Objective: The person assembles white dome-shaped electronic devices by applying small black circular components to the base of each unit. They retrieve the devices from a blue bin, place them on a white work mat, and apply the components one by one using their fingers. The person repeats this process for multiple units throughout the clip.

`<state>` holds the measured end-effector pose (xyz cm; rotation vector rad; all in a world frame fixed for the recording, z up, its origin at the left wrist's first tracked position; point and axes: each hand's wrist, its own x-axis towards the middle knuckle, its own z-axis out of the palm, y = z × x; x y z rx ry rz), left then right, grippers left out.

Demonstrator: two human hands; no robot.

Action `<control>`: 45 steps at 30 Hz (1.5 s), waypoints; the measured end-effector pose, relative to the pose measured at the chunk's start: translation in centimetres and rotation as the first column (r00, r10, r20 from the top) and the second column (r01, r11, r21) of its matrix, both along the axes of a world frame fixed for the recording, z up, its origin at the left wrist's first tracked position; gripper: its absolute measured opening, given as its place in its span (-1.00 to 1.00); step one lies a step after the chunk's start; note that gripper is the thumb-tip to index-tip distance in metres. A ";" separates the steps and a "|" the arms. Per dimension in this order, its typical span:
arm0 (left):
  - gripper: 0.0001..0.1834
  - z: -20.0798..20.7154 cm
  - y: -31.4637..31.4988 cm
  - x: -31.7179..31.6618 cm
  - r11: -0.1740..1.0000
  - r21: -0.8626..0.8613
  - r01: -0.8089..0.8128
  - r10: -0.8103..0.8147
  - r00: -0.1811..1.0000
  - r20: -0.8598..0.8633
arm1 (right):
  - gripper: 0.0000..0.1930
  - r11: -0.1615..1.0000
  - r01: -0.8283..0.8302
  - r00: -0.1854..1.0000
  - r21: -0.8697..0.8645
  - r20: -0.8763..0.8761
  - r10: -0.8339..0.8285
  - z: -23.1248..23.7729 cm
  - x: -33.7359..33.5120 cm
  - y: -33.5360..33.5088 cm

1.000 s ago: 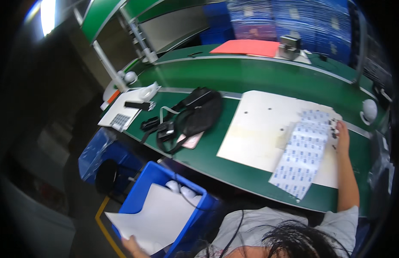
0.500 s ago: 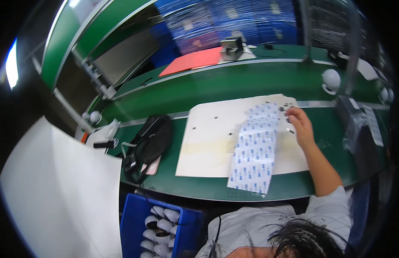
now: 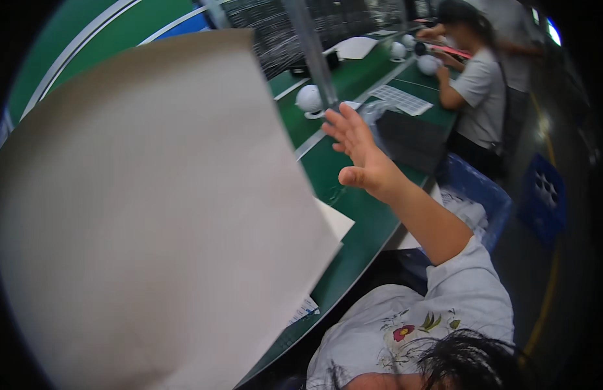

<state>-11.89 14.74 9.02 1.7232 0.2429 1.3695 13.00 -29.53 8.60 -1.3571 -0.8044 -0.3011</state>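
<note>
My right hand [image 3: 363,153] is raised over the green bench [image 3: 343,192], fingers spread and holding nothing. Just left of it, a large pale sheet [image 3: 158,208] fills most of the left half of the view. My left hand does not show. Behind the sheet, a corner of the white board [image 3: 337,221] peeks out on the bench. A bit of the blue-printed paper [image 3: 306,311] shows at the sheet's lower right edge. Beyond my fingertips stands a white round device on a base [image 3: 309,99].
Near a metal post [image 3: 312,52] lie a dark flat piece [image 3: 410,140] and a sheet of white labels [image 3: 402,99]. A blue bin [image 3: 493,205] holding white items stands beside the bench. At right, another person [image 3: 477,84] works with a white round device [image 3: 429,64].
The view has swung right, bringing co-workers into sight. The pale sheet now covers the bench's left part. My right hand has left the small dark pieces on the board and opened wide.
</note>
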 end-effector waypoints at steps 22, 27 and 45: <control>-0.61 0.9 -15.3 17.9 0.448 -0.024 0.894 -0.849 0.417 -0.326 | -0.48 0.054 0.997 0.080 0.059 -0.798 -0.598 -28.2 -41.2 -35.6; -0.65 0.4 -14.4 17.4 0.460 -0.046 0.887 -0.847 0.422 -0.323 | -0.48 0.137 0.986 -0.012 -0.095 -0.858 -0.514 -32.0 -41.1 -36.3; -0.71 -0.6 -9.7 12.9 0.623 -0.070 0.779 -0.739 0.557 -0.379 | -0.64 0.145 0.833 0.552 0.533 -0.817 -0.168 -32.0 -6.2 -13.1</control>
